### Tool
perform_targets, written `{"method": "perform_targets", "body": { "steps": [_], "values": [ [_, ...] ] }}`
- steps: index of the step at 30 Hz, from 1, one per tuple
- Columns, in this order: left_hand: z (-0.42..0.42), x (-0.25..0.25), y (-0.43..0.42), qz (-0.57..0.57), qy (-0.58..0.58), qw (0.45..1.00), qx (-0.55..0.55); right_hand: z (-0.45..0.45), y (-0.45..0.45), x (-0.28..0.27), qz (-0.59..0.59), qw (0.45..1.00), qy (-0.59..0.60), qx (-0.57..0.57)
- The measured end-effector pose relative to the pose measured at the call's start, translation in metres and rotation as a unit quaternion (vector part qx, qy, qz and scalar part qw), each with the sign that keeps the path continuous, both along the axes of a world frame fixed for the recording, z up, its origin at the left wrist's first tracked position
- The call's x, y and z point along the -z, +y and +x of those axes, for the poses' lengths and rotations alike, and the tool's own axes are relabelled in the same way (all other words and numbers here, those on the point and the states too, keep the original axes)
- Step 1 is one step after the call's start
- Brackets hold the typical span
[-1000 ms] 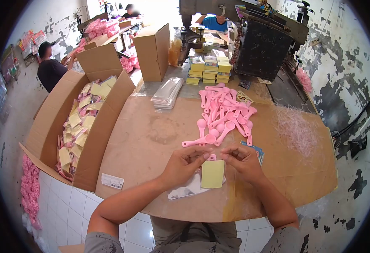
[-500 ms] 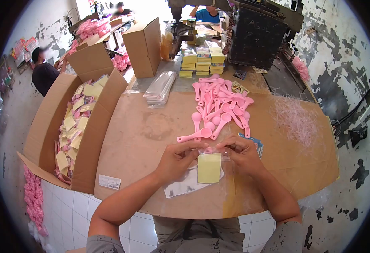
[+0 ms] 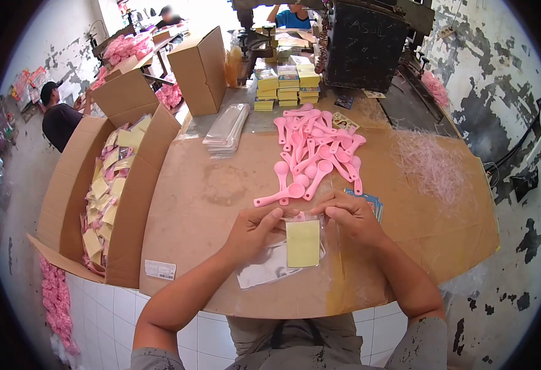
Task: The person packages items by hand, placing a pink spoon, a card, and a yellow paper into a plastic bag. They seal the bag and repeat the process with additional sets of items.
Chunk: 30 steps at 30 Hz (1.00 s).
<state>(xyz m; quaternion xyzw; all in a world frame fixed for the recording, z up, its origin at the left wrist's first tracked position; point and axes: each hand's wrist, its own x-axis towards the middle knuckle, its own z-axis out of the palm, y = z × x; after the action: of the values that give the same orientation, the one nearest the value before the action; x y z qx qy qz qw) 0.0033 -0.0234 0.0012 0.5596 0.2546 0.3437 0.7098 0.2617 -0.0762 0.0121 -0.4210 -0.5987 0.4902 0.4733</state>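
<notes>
"Lettering first: what can you read?"

"On the black box (image 3: pixel 364 52) at the back, handwriting that looks like 'ASUL'; the marks beneath are too faint. A white label (image 3: pixel 160 269) near the left edge of the cardboard-covered table (image 3: pixel 206 231) carries a barcode, its print too small to read."

"And the hands?"

"Left hand (image 3: pixel 253 229) and right hand (image 3: pixel 355 219) both pinch a clear bag (image 3: pixel 322 230) at its top, above the table's near side. A yellow card (image 3: pixel 303 245) appears to be inside, a pink tip (image 3: pixel 301 216) showing above it."

"What's close by?"

"Pink spoons (image 3: pixel 312 151) heaped just beyond the fingers, and blue printed cards (image 3: pixel 372 205) beside the right hand, their print illegible. A whitish sheet (image 3: pixel 261 269) lies partly behind the yellow card."
</notes>
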Motion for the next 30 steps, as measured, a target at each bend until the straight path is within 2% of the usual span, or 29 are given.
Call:
{"method": "perform_targets", "body": {
  "steps": [3,6,15,18,21,24,27,30],
  "values": [
    [0.003,0.003,-0.001,0.03,0.027,0.999,-0.013,-0.002,-0.001,-0.001,0.046,0.995,-0.089,0.014],
    [0.004,-0.005,-0.004,-0.007,0.057,0.998,-0.008,-0.005,0.0,0.002,0.037,0.996,-0.08,0.02],
    [0.004,0.002,-0.001,0.018,0.056,0.998,-0.013,-0.009,0.001,0.007,-0.017,0.999,0.026,0.027],
    [0.002,0.005,0.0,0.004,0.048,0.999,-0.018,-0.01,-0.005,-0.01,-0.044,0.998,-0.042,-0.029],
    [0.003,0.0,-0.002,0.056,0.029,0.997,-0.035,-0.003,0.001,0.006,-0.063,0.993,-0.057,-0.076],
    [0.012,-0.007,-0.011,0.06,-0.041,0.994,-0.085,-0.005,0.0,0.0,-0.072,0.996,-0.021,-0.05],
    [0.007,0.005,-0.007,0.123,0.032,0.991,-0.03,-0.002,-0.001,-0.002,-0.03,0.997,-0.004,-0.071],
    [-0.004,-0.003,0.0,0.025,0.058,0.994,0.085,-0.002,-0.005,-0.012,0.005,0.999,-0.018,-0.04]
  ]
}}
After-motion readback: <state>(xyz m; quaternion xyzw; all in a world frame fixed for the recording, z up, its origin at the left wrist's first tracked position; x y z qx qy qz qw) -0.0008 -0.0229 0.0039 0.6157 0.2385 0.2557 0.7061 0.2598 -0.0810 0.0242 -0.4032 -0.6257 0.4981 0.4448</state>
